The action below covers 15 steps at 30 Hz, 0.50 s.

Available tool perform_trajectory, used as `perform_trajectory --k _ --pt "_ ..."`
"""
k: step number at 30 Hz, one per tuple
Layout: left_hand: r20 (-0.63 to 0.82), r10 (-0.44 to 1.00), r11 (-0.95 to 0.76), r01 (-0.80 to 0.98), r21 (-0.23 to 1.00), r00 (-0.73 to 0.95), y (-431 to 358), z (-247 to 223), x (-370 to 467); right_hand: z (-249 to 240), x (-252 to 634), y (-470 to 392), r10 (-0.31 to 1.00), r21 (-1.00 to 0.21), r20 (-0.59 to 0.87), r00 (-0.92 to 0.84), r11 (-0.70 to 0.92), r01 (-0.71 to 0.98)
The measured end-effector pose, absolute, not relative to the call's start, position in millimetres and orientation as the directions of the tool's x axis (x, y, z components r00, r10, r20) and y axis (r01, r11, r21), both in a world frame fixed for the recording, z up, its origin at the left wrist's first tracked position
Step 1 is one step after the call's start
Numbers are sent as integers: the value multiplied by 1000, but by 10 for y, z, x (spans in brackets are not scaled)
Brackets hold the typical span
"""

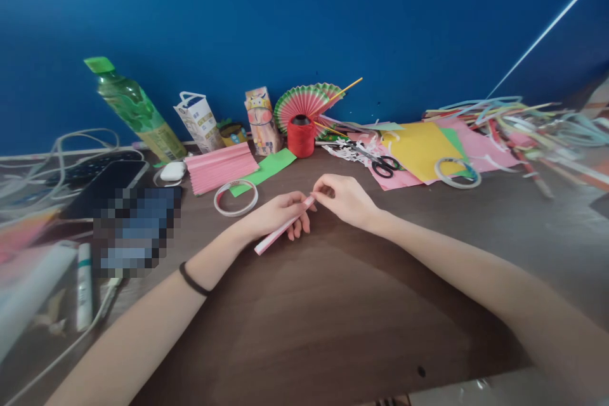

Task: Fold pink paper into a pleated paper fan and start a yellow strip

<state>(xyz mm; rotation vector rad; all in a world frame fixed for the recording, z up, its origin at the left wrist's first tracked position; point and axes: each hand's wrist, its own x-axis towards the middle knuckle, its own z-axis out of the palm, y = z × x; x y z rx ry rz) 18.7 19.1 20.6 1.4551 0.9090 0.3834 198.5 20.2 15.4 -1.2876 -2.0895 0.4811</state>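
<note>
A narrow folded strip of pink paper (pixel 280 234) with a white band along it slants between my hands, above the dark table. My left hand (pixel 284 212) is closed on it, thumb on top and fingers underneath. At the strip's upper end, the thumb and forefinger of my right hand (pixel 345 200) pinch together; whether they grip the paper itself or a bit of its white band is too small to tell. A roll of tape (pixel 216 201) lies just left of my left hand. Behind it are a pleated pink paper (pixel 222 168) and a green paper piece (pixel 273 170).
At the back stand a red thread spool (pixel 301 141), a folded paper fan (pixel 297 104), cartons and a green bottle (pixel 137 111). Scissors (pixel 384 165), yellow paper (pixel 423 149) and another tape roll (pixel 469 183) lie right. A phone (pixel 143 228) and marker (pixel 84 285) lie left.
</note>
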Motion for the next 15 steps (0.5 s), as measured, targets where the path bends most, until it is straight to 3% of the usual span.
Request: perform_trajectory --k 6,10,15 --pt "-303 733 147 293 945 609 176 237 199 124 1993 225 906 -662 307 -291 423 619" --pt "-316 737 185 271 945 597 172 269 205 96 2017 282 946 -798 212 -246 313 514" --pt "-284 746 176 232 957 602 171 268 210 77 2032 327 912 -939 72 -404 198 281"
